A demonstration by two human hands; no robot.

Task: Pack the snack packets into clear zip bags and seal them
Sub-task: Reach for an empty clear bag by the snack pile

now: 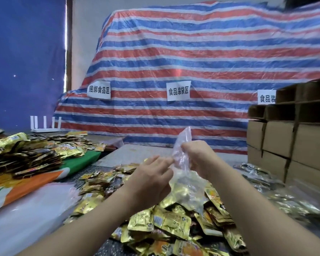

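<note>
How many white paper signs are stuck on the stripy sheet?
3: left sign, middle sign, and right sign, partly hidden behind the boxes. More may be out of view.

Bare worktop (137, 154): an open strip lay beyond the near heap of gold packets (166, 222), reaching back to the striped tarpaulin (183, 58), which closed the rear. Left flank: a second packet pile (26, 154) on a green-and-orange sheet (44, 180). Right flank: stacked cardboard boxes (294, 141), with filled clear bags (277, 193) lying before them.
</note>
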